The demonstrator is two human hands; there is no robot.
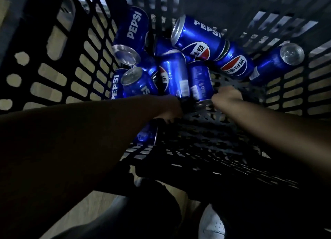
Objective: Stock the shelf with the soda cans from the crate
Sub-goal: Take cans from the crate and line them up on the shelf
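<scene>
Soda cans (179, 68) in crate (53, 68), hands (226, 97) reaching down among them

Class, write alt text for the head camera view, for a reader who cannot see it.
Seen from above, a person's left hand and right hand reach into a black slotted crate of jumbled blue Pepsi cans. The dim light hides whether either hand grips a can.

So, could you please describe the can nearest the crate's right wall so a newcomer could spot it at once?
Start at the black slatted crate and follow its right wall. The rightmost blue can lies there, silver top tilted upward. Its neighbours show red-white-blue logos side-on, not their tops.
</scene>
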